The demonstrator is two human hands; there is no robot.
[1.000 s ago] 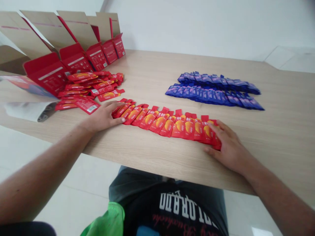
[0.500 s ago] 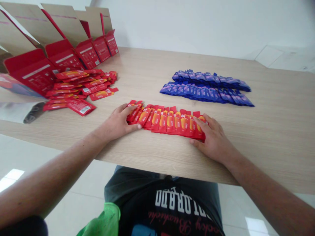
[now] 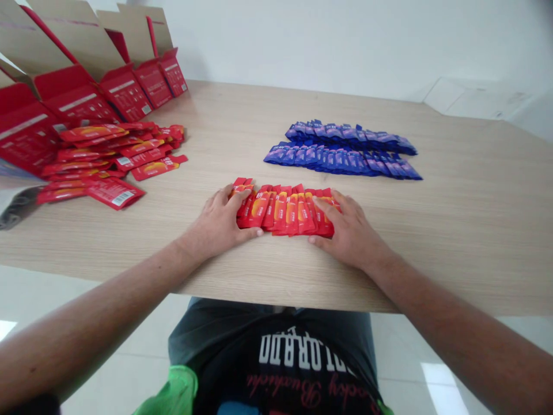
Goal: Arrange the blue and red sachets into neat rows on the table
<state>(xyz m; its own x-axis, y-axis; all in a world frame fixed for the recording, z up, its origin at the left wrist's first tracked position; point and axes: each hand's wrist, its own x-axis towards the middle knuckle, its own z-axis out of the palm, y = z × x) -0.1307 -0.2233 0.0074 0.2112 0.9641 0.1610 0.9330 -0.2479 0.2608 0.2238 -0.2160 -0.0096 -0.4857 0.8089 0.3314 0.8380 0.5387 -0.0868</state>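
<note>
A row of overlapping red sachets (image 3: 290,210) with orange prints lies on the wooden table in front of me. My left hand (image 3: 216,222) grips its left end, fingers behind and thumb along the near side. At the right end, my right hand (image 3: 351,229) holds the row the same way, its fingers over the last sachets. Between the two hands the sachets stand pressed close together, leaning on one another. Some sachets at both ends are partly hidden under my fingers.
Two rows of blue sachets (image 3: 341,160) lie farther back, right of centre. A loose pile of red sachets (image 3: 108,154) sits at the left, before several open red boxes (image 3: 125,92) with raised flaps. The table's near edge (image 3: 276,301) runs close to my body.
My right hand has moved left towards my left hand, and the row of red sachets between them is shorter and tighter. The view has shifted slightly to the right.
</note>
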